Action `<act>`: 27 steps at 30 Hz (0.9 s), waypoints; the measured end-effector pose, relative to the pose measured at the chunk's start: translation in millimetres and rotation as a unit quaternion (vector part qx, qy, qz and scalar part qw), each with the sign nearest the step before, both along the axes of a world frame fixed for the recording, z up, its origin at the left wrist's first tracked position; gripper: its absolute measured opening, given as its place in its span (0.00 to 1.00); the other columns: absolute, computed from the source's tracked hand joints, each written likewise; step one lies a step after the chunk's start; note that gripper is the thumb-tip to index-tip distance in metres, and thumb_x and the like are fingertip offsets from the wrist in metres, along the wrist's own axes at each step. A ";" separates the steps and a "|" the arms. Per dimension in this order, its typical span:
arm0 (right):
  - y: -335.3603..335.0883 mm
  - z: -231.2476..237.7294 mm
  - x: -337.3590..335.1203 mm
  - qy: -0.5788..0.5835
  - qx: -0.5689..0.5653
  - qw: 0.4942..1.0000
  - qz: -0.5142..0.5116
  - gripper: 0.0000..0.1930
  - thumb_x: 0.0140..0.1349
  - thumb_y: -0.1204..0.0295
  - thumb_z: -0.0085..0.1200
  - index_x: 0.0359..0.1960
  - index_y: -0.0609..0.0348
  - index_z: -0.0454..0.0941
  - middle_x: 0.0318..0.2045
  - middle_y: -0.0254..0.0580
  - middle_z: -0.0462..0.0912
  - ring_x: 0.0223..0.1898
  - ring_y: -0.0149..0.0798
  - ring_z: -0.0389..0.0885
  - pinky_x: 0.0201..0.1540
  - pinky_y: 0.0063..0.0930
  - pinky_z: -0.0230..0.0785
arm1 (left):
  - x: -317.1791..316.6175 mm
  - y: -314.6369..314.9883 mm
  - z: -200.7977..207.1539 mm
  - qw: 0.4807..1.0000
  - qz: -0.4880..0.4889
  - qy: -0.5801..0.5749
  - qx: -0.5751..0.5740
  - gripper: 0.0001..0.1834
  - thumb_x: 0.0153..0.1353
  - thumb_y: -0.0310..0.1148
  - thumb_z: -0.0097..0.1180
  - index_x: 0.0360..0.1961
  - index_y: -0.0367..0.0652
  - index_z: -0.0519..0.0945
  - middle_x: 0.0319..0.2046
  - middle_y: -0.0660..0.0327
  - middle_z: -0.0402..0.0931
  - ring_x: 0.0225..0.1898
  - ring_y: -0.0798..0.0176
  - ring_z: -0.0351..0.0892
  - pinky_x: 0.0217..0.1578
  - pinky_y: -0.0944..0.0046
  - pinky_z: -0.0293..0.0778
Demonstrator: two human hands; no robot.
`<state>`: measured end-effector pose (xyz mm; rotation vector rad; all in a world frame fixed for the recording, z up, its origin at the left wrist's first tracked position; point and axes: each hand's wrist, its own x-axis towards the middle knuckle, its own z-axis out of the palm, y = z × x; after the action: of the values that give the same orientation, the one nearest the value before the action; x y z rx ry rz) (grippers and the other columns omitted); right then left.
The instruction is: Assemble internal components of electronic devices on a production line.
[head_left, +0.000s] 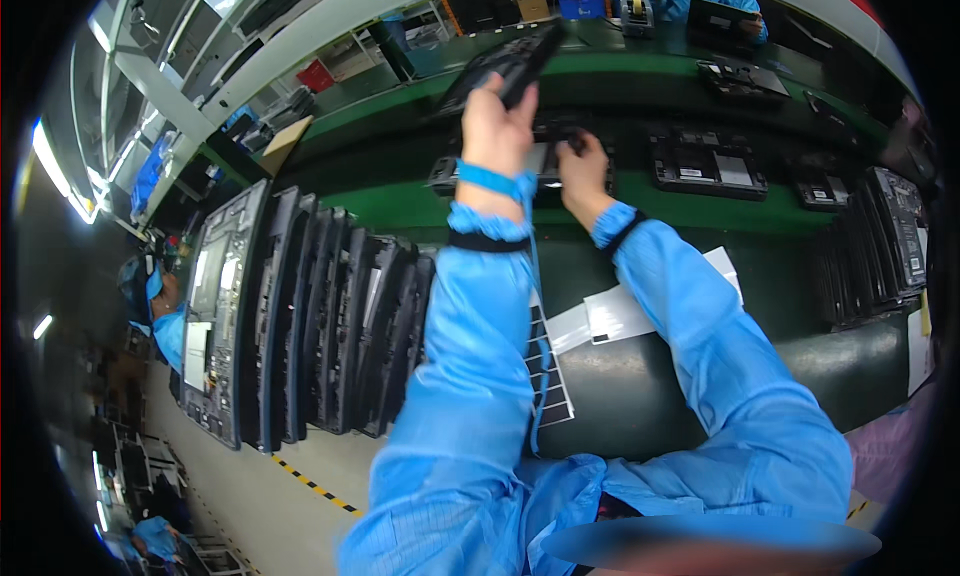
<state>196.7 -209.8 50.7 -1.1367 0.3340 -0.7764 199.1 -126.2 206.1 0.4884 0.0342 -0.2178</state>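
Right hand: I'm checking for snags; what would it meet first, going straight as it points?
The right hand would probably meet the dark open device beside it; depth is unclear, so it might pass above, toward the green strip.

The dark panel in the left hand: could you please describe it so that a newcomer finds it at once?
Start at the green-banded bench, then find the left hand wearing a blue wrist strap. It grips the dark panel, which is tilted up, unlike the open device lying flat to the right.

The wearer (700, 346) has 2 hands (497, 134) (585, 169), 1 wrist strap (488, 178).
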 end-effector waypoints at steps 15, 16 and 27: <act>-77.8 -46.3 27.9 0.063 -0.378 0.912 0.143 0.20 0.57 0.69 0.58 0.49 0.69 0.73 0.44 0.58 0.81 0.44 0.52 0.81 0.45 0.39 0.74 | -155.4 26.1 -7.8 0.971 0.021 -0.124 0.203 0.14 0.64 0.34 0.57 0.47 0.40 0.74 0.42 0.59 0.79 0.42 0.64 0.80 0.44 0.60 0.80; -97.2 -57.1 26.7 0.088 -0.584 0.806 0.041 0.24 0.56 0.64 0.57 0.48 0.71 0.72 0.42 0.61 0.81 0.44 0.63 0.79 0.46 0.45 0.73 | -160.8 31.4 -7.0 0.969 0.019 -0.124 0.213 0.15 0.64 0.35 0.58 0.48 0.40 0.74 0.43 0.59 0.78 0.43 0.65 0.79 0.45 0.60 0.79; -91.6 -54.7 0.4 0.111 -0.428 0.896 0.032 0.30 0.50 0.62 0.61 0.53 0.67 0.73 0.46 0.58 0.81 0.47 0.59 0.80 0.52 0.40 0.71 | -217.5 69.6 -38.5 0.960 -0.048 -0.109 0.252 0.16 0.65 0.34 0.56 0.50 0.38 0.73 0.44 0.56 0.78 0.44 0.63 0.80 0.46 0.57 0.79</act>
<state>197.1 -301.4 -4.0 -2.0700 0.1295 -0.7471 -18.4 -56.5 167.6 1.0217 -0.1546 -0.2488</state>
